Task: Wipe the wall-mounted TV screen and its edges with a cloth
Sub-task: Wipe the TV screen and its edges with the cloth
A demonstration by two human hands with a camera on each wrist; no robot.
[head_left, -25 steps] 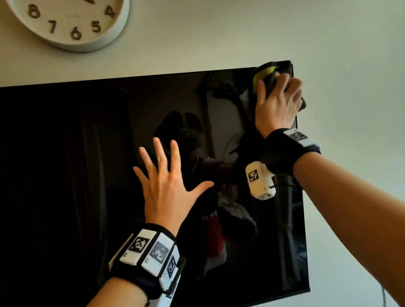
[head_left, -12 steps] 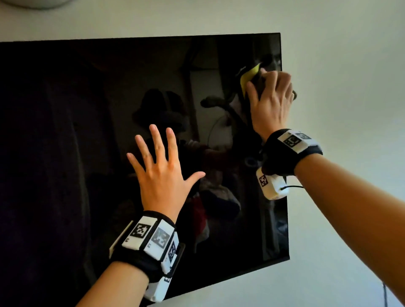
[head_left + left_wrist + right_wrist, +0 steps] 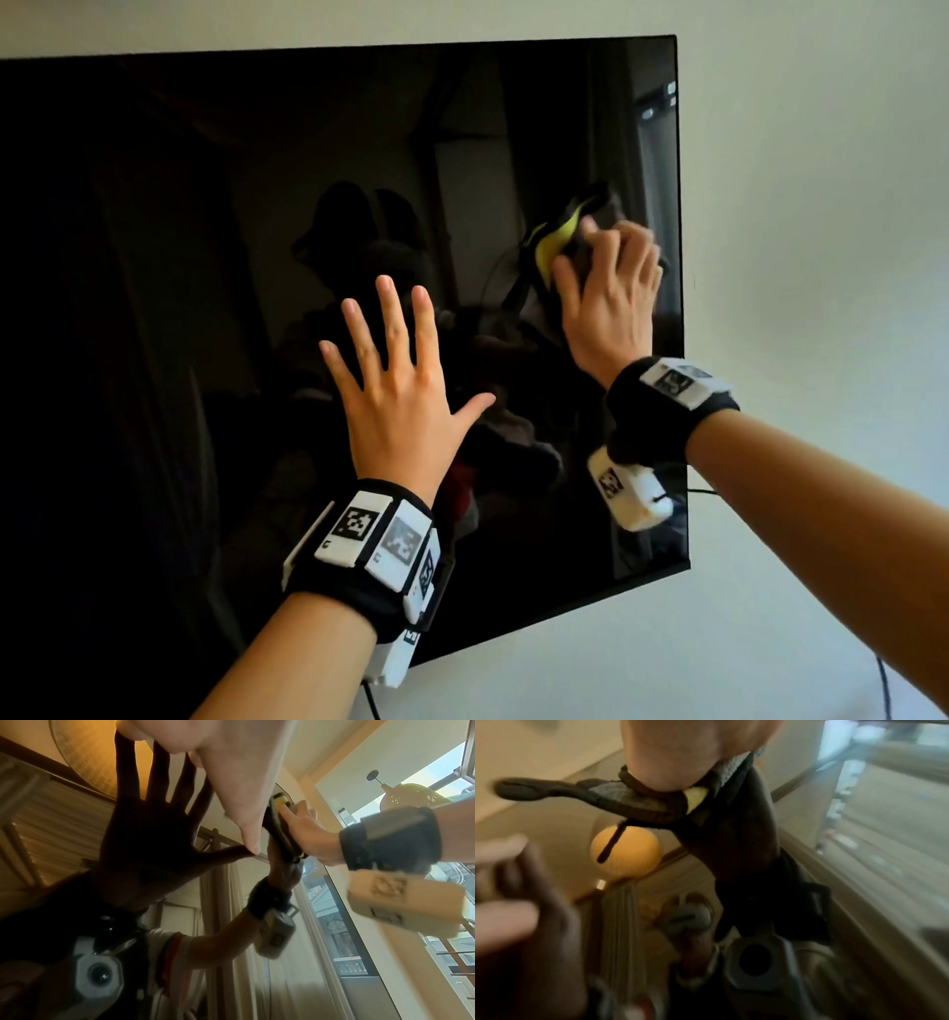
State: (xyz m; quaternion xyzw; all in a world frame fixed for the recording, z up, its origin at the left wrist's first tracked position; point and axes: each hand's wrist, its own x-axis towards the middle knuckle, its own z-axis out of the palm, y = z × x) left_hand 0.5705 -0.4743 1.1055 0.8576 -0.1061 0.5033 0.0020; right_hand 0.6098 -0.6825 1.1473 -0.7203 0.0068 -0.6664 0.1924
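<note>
Fingers (image 3: 624,246) press cloth (image 3: 552,246) on TV (image 3: 205,257) | no legible writing

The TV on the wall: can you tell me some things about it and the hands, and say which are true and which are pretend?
1. The right hand presses a cloth on the TV screen. True.
2. The cloth is near the screen's left edge. False: it is close to the right edge.
3. The left hand has its fingers spread flat. True.
4. The left hand holds a spray bottle. False: it holds nothing.
5. The screen shows a cartoon. False: it is dark and only reflects the room.
</note>
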